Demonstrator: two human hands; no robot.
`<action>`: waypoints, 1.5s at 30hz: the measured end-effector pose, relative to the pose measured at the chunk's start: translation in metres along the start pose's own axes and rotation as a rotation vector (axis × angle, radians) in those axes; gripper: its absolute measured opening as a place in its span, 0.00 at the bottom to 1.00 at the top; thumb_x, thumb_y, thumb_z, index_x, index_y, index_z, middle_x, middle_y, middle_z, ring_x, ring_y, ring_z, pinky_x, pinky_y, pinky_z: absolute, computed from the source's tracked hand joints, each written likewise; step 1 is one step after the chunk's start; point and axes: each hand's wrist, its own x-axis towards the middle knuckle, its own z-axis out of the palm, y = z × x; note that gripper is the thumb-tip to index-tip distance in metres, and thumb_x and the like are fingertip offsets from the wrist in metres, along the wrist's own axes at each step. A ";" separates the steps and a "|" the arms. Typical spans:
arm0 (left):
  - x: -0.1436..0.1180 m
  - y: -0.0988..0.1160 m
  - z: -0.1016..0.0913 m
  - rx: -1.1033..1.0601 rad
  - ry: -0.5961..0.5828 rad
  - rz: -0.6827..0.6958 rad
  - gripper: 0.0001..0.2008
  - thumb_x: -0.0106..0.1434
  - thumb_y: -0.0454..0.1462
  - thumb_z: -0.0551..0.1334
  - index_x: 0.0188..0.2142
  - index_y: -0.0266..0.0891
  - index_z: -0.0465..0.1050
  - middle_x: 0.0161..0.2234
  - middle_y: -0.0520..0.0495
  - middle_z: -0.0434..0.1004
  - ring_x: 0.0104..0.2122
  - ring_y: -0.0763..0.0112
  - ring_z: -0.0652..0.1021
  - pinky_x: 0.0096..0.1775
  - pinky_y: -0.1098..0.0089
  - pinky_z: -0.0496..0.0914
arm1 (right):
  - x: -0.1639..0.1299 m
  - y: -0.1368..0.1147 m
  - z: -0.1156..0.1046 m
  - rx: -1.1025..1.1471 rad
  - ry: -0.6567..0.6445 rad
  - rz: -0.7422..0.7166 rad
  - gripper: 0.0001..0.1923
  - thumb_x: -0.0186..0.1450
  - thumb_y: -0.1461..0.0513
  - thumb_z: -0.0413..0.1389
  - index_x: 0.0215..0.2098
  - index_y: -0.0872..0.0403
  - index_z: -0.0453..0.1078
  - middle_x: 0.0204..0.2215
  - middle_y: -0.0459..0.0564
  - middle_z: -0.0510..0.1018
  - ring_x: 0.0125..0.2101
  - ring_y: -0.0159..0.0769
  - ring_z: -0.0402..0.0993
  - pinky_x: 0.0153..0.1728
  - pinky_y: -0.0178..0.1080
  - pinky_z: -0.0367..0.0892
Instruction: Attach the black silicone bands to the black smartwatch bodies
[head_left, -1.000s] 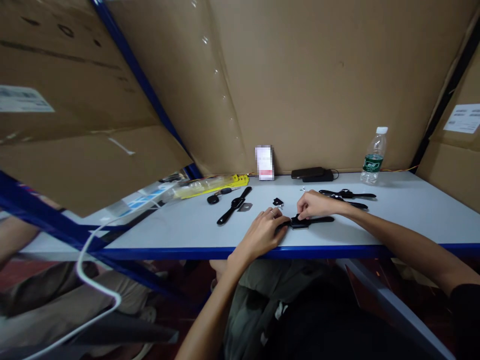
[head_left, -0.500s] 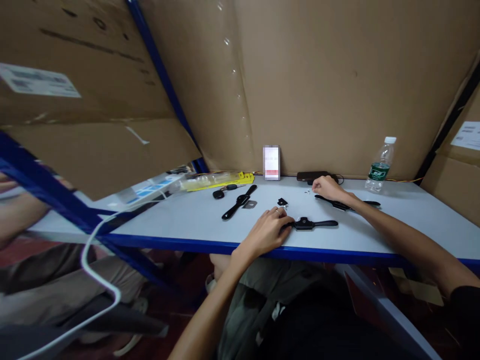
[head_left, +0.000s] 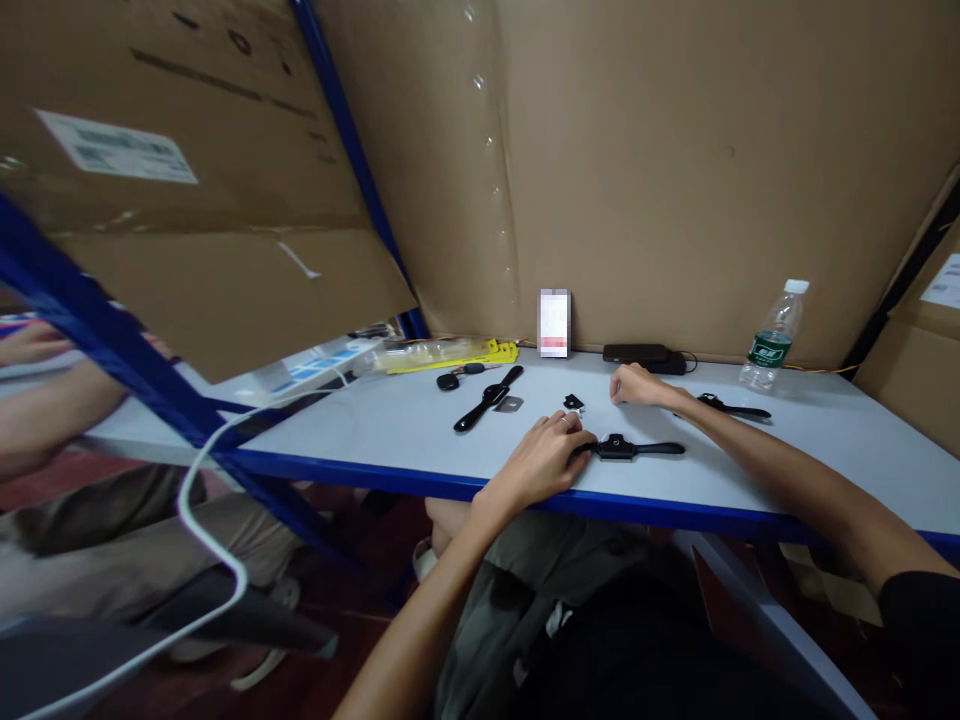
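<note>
Near the table's front edge, my left hand [head_left: 546, 455] is closed round the left handle of a black spokeshave [head_left: 616, 447], whose body and right handle show. My right hand [head_left: 637, 386] is farther back, fingertips pressed together low over the tabletop; whatever they pinch is hidden. Just beyond my left fingers lies a small black cap plate [head_left: 574, 401], with tiny silvery pieces beside it. A second spokeshave [head_left: 487, 400] rests at the left beside a flat grey blade [head_left: 509, 404]. Behind my right forearm, a third spokeshave [head_left: 733, 408] is partly covered.
A lit phone [head_left: 554, 324] leans on the cardboard at the back. Near it lie a black case [head_left: 636, 354], keys [head_left: 448, 381] and yellow-edged plastic packets [head_left: 457, 358]. A water bottle [head_left: 770, 340] stands right. Another person's arm [head_left: 67, 410] shows beyond the blue frame.
My right hand has shifted slightly left and nearer, over the spot where small silvery bits lay. My left hand keeps its hold on the spokeshave. The view has turned slightly left.
</note>
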 end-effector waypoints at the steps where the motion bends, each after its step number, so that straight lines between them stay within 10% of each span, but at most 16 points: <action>1: 0.000 0.000 0.000 0.004 -0.001 -0.002 0.14 0.70 0.37 0.58 0.51 0.42 0.77 0.44 0.41 0.75 0.47 0.55 0.74 0.49 0.56 0.69 | -0.008 0.000 0.000 0.000 -0.012 -0.036 0.04 0.58 0.68 0.63 0.30 0.56 0.81 0.33 0.54 0.84 0.40 0.42 0.80 0.37 0.34 0.66; 7: 0.000 -0.003 0.002 0.007 0.015 0.028 0.14 0.71 0.36 0.57 0.51 0.42 0.78 0.43 0.42 0.75 0.46 0.57 0.73 0.48 0.58 0.69 | -0.055 -0.006 -0.006 0.145 0.125 -0.155 0.06 0.60 0.70 0.59 0.32 0.56 0.77 0.28 0.51 0.82 0.33 0.37 0.78 0.33 0.34 0.64; 15: -0.001 -0.007 0.003 0.022 -0.007 0.049 0.16 0.73 0.35 0.55 0.53 0.44 0.79 0.42 0.42 0.75 0.44 0.59 0.74 0.45 0.61 0.69 | -0.073 -0.025 -0.013 0.652 -0.015 -0.101 0.05 0.55 0.64 0.65 0.25 0.56 0.73 0.19 0.44 0.76 0.23 0.32 0.74 0.26 0.33 0.64; 35: -0.001 -0.007 0.005 0.031 0.014 0.030 0.15 0.72 0.34 0.57 0.51 0.45 0.80 0.39 0.43 0.75 0.42 0.61 0.74 0.45 0.63 0.70 | -0.085 -0.042 0.006 0.247 0.116 -0.315 0.05 0.61 0.68 0.62 0.28 0.57 0.80 0.24 0.47 0.80 0.27 0.31 0.70 0.32 0.33 0.58; 45: -0.003 -0.010 0.007 0.001 0.013 0.043 0.15 0.71 0.35 0.57 0.51 0.45 0.80 0.40 0.43 0.75 0.42 0.62 0.74 0.46 0.63 0.69 | -0.073 -0.035 0.008 0.794 -0.123 -0.043 0.04 0.54 0.65 0.62 0.22 0.56 0.74 0.16 0.43 0.75 0.22 0.31 0.71 0.25 0.32 0.62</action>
